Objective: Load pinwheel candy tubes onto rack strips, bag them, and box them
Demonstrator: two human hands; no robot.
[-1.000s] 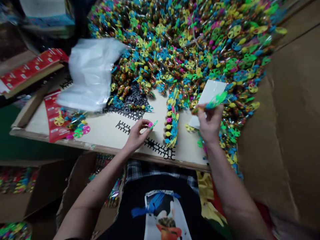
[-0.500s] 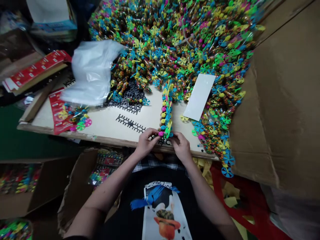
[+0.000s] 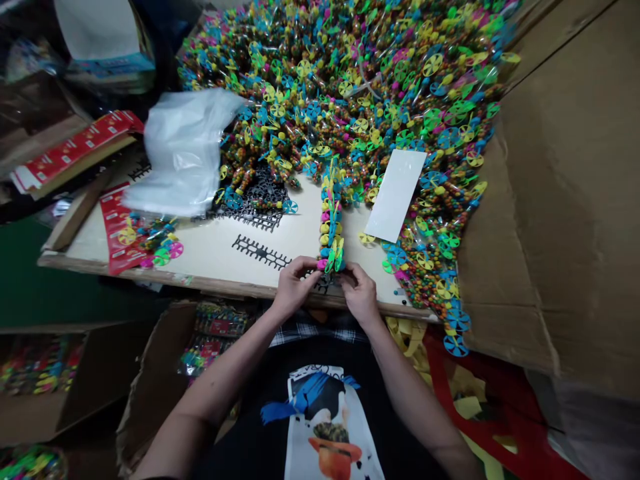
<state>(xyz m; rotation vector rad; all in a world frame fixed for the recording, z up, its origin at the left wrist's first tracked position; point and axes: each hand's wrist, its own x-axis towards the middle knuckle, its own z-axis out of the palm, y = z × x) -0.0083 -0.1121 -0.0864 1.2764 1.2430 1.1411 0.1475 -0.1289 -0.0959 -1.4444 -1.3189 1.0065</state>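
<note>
A heaped toy pile covers the surface's far edge. The toy row reaches toward the near edge. There, the left hand pinches its pink end piece; the right hand meets the opposite side, grip unclear.

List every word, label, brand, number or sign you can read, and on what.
Nothing can be read for certain.
Shirt: lettering above its picture, too small to make out.
Red card on the table: small print, too blurred.
Stack of red cards: print too blurred.
</note>
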